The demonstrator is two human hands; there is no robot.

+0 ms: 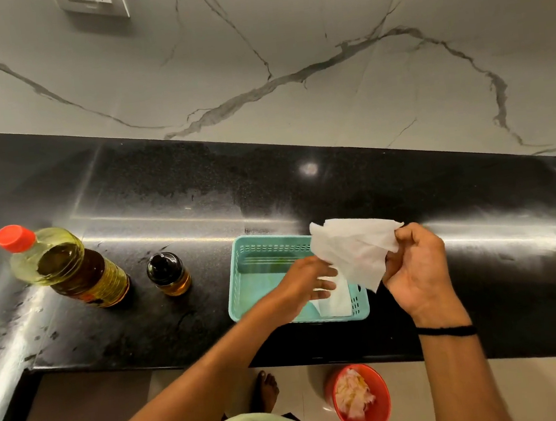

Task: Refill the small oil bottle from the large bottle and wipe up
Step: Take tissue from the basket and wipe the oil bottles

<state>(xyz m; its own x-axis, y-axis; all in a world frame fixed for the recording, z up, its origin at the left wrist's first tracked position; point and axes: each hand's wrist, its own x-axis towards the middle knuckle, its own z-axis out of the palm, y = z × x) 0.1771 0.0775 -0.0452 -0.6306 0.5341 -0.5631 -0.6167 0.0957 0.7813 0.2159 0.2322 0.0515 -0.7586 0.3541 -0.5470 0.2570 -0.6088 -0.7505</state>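
The large oil bottle (66, 266) with a red cap stands at the left of the black counter. Just to its right stands the small dark-capped oil bottle (168, 273), holding amber oil. A white tissue (352, 248) hangs above a teal plastic basket (243, 282), pinched at its right corner by my right hand (416, 267). Over the basket, my left hand (306, 281) touches the tissue's lower left edge with its fingers spread. More folded tissues (336, 302) lie in the basket's right end.
The black counter (475, 210) runs along a marble wall, with its front edge near me. On the floor below stands a red bin (360, 399) with crumpled used tissues. A bare foot (265, 391) shows beside it. A wall socket (93, 1) is at top left.
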